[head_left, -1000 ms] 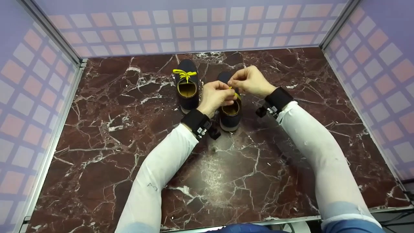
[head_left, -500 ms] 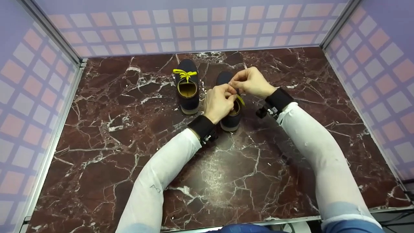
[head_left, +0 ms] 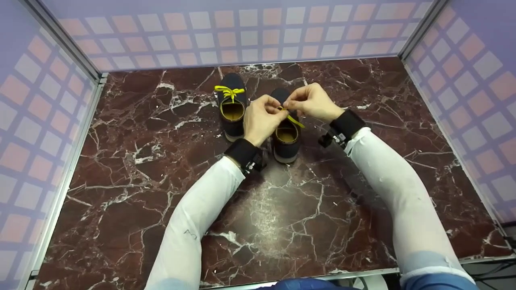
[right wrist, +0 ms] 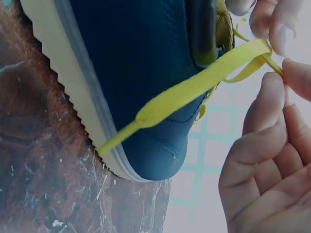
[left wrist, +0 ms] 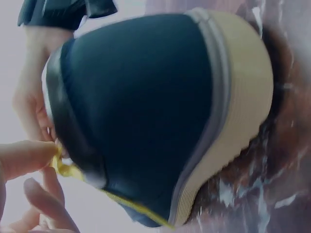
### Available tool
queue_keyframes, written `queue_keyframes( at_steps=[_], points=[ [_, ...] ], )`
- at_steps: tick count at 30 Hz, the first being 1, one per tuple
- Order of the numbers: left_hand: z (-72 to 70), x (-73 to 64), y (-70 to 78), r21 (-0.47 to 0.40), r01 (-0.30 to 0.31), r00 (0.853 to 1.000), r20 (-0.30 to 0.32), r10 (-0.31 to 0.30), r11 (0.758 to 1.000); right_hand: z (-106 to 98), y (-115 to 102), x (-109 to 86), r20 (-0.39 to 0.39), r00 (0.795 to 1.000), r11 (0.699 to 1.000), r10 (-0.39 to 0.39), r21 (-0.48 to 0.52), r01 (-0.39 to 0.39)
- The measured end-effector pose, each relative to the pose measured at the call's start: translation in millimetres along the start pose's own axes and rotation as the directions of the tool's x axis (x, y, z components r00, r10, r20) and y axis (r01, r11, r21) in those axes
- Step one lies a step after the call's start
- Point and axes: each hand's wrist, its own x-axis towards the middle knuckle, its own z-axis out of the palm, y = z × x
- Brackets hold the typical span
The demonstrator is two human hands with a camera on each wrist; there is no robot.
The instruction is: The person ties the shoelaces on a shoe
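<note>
Two dark navy shoes with yellow laces stand side by side, toes away from me. On the left shoe (head_left: 231, 129) the lace is tied in a bow. My hands meet over the front of the right shoe (head_left: 287, 151). There my left hand (head_left: 262, 121) pinches the yellow shoelace (left wrist: 68, 170) between thumb and fingers. Close beside it, my right hand (head_left: 316, 104) pinches the same shoelace (right wrist: 204, 75) with thumb and fingertip. One flat lace end hangs across the shoe's right side, its tip down at the pale sole (right wrist: 77, 97). Fingers partly hide the lacing.
The shoes stand on a dark red marble-patterned tabletop (head_left: 121, 201). Panels with pink and white squares enclose it at the back (head_left: 250, 34), left and right. Each wrist wears a black strap with a small camera.
My left hand drew back toward me over the right shoe's opening, then moved forward and left, uncovering the opening. A lace end now lies out to the right. My right hand stays nearly still.
</note>
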Motion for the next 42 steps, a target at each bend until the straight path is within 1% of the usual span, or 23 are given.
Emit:
queue_keyframes(
  at_steps=[2,5,7,8,10,13,15,17,19,23,30,35,37,39,42],
  points=[
    [-2.9,1.8,-1.9,-0.008,0.002,1.0,0.003,-0.002,1.0,1,-1,0.4,0.004,1.0,1.0,-0.003,0.0,0.003],
    [-1.6,5.6,-7.0,0.007,0.001,1.0,0.013,-0.001,1.0,2,-1,0.6,0.011,1.0,1.0,-0.016,0.005,0.016],
    [-0.5,6.5,-7.6,0.023,-0.007,1.0,0.027,0.006,1.0,2,-1,0.4,0.016,1.0,1.0,-0.026,0.007,0.026],
    [1.9,8.0,-10.0,0.03,-0.011,1.0,0.025,0.01,1.0,2,-1,0.5,0.018,0.999,0.999,-0.033,0.008,0.033],
    [3.0,8.6,-9.1,0.033,-0.028,0.999,0.027,0.027,0.999,2,-1,0.8,0.024,0.999,0.999,-0.047,0.006,0.047],
    [7.8,13.0,-13.1,0.029,-0.046,0.999,0.014,0.045,0.999,2,-1,1.4,0.028,0.997,0.998,-0.069,0.006,0.069],
    [10.1,15.9,-15.4,0.012,-0.047,0.999,0.013,0.047,0.999,2,0,1.3,0.03,0.996,0.997,-0.078,0.004,0.078],
    [13.8,19.4,-19.9,-0.001,-0.03,0.999,0.013,0.03,1.0,2,1,0.9,0.03,0.996,0.996,-0.086,0.015,0.085],
    [15.7,21.5,-22.6,-0.024,-0.007,1.0,0.013,0.007,1.0,2,3,0.2,0.031,0.995,0.996,-0.091,0.025,0.09],
    [13.0,20.8,-20.1,-0.077,0.025,0.999,0.023,-0.023,0.997,-1,9,-1.5,0.034,0.995,0.995,-0.098,0.037,0.097],
    [8.3,16.0,-11.9,-0.147,0.048,0.998,0.043,-0.043,0.988,-2,19,-1.6,0.087,0.992,0.994,-0.09,-0.046,0.094],
    [7.4,13.8,-8.3,-0.26,0.077,0.996,0.071,-0.06,0.962,1,21,-1.1,0.083,0.992,0.99,-0.096,-0.094,0.103],
    [7.7,14.1,-8.4,-0.288,0.085,0.994,0.086,-0.062,0.954,2,22,-0.9,0.074,0.992,0.989,-0.1,-0.103,0.107],
    [9.9,16.8,-12.5,-0.265,0.078,0.994,0.088,-0.056,0.961,2,22,-1.0,0.063,0.993,0.988,-0.1,-0.111,0.107],
    [13.2,22.0,-20.5,-0.208,0.044,0.997,0.078,-0.029,0.977,2,23,-0.4,0.043,0.994,0.985,-0.105,-0.13,0.109]
  ],
)
